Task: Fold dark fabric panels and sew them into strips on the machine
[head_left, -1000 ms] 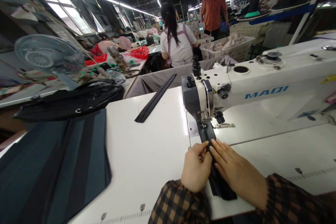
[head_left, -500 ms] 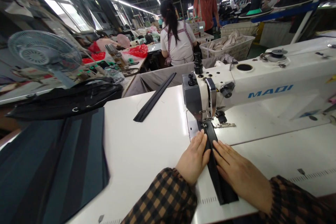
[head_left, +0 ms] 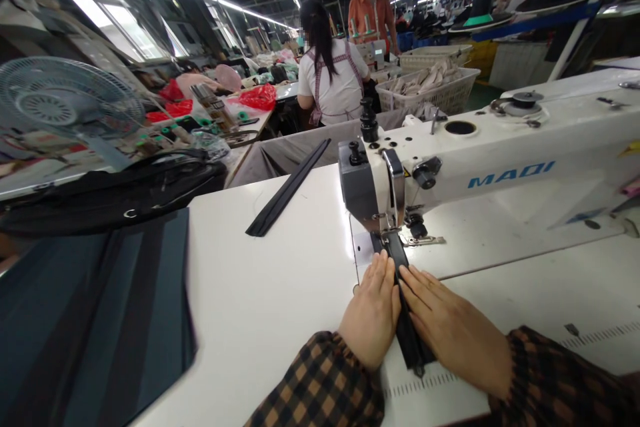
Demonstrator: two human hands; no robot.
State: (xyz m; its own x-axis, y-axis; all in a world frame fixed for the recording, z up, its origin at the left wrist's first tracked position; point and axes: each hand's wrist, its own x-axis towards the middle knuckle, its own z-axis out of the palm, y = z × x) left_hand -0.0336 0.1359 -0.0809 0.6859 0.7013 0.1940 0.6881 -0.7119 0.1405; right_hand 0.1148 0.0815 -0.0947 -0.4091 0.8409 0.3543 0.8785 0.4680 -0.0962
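Observation:
A black fabric strip point(head_left: 411, 341) lies lengthwise on the white sewing table, its far end under the presser foot of a white sewing machine point(head_left: 505, 147). On the strip's left side my left hand point(head_left: 371, 310) rests flat, fingers stretched out together and tips close to the foot. My right hand point(head_left: 453, 323) presses flat along the other side with extended fingers. Between the hands the strip shows as a narrow dark band; the hands cover part of its edges. At its near end a small pointed bit sticks out, too small to name.
Another black folded strip point(head_left: 289, 188) lies on the table left of the machine head. Dark blue-black panels point(head_left: 100, 320) and a black bag point(head_left: 115, 193) lie at the left. Behind are a fan point(head_left: 65, 103), a seated person point(head_left: 333, 77) and a white basket point(head_left: 435, 87).
The black strip has slid forward toward the needle, its near end now farther from the table's front edge. Both hands stay flat on it. The view has shifted slightly.

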